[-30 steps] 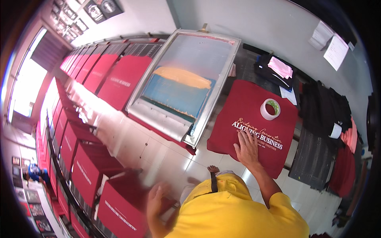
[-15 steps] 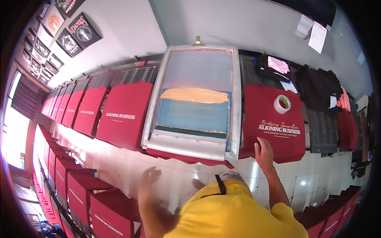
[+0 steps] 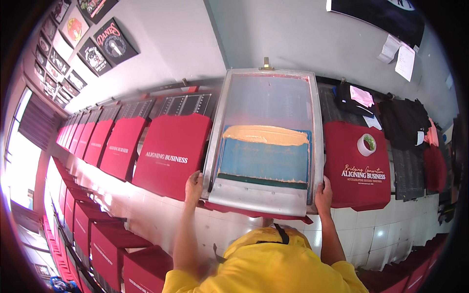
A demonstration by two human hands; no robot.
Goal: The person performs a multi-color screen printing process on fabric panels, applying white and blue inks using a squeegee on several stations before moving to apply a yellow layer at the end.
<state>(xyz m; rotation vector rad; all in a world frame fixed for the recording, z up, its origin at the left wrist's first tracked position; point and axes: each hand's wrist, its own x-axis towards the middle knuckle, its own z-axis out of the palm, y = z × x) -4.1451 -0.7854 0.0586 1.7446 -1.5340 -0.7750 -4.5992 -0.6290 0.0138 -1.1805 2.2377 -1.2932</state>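
A silver-framed printing screen (image 3: 316, 122) lies over a pallet on the bench in front of me. A thick band of peach-orange ink (image 3: 266, 134) crosses its mesh, above a blue stencil area (image 3: 264, 158). A wide metal squeegee (image 3: 259, 199) with a dark green blade edge rests at its near end. My left hand (image 3: 193, 188) is at the screen's near left corner, fingers curled against the frame edge. My right hand (image 3: 323, 196) grips the near right side of the frame. Under the screen, a strip of maroon cloth (image 3: 254, 213) shows at the front.
Left of the screen, maroon shirts (image 3: 171, 136) with white print cover a row of pallets. To the right lies another printed maroon shirt (image 3: 356, 146) with a tape roll (image 3: 366, 145) on it. Black garments (image 3: 403, 119) lie further right. More shirt-covered pallets (image 3: 105, 249) stand behind at left.
Both hands have come from off the screen to its near sides. My right hand has left the space by the printed shirt. The view has shifted, so the bench appears further right and lower.
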